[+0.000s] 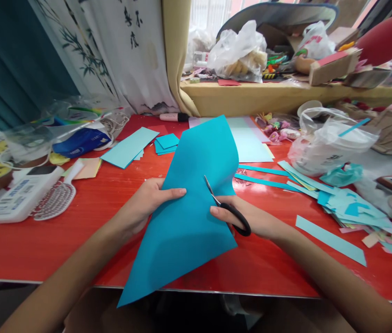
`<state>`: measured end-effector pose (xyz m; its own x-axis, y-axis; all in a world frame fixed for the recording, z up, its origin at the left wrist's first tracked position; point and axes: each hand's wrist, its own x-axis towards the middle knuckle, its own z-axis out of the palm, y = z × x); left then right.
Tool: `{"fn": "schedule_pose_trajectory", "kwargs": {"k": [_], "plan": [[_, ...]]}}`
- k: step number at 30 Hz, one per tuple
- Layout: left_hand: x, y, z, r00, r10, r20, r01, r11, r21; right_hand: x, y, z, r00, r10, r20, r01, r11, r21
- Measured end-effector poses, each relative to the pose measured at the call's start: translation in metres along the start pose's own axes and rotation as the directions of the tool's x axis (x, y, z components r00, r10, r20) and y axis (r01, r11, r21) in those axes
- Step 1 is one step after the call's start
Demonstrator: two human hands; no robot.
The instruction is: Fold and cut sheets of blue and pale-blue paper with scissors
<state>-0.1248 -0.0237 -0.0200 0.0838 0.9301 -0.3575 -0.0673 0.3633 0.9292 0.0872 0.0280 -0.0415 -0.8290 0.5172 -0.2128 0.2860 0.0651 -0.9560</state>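
Observation:
A large blue paper sheet (192,203) is held upright and tilted above the red table (112,199). My left hand (150,201) grips the sheet's left edge, thumb on the front and fingers behind. My right hand (251,219) is closed in the black handles of a pair of scissors (228,208). The silver blades point up and to the left and lie across the sheet's right side.
Blue paper strips (331,238) and scraps (351,208) lie at the right, blue rectangles (129,147) at the back left. A white device (22,194) and a hairbrush (55,199) sit at the left. Plastic bags (327,143) and clutter fill the back right shelf.

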Motion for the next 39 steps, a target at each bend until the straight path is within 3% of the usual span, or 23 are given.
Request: {"fn": "schedule_pose_trajectory", "kwargs": {"k": [10,39], "plan": [[-0.0002,-0.0022,0.0002,1.0,0.02,-0.005,-0.02,1.0,-0.007,-0.0001,-0.0001,0.0019,0.997,-0.004,-0.077,0.003,1.0,-0.017],[0.0023,0.0002,-0.0015,0.998,0.002,-0.061,0.002,0.998,0.059,0.0027,0.0053,0.0052,0.992,0.052,-0.113,-0.05,0.998,0.028]]}}
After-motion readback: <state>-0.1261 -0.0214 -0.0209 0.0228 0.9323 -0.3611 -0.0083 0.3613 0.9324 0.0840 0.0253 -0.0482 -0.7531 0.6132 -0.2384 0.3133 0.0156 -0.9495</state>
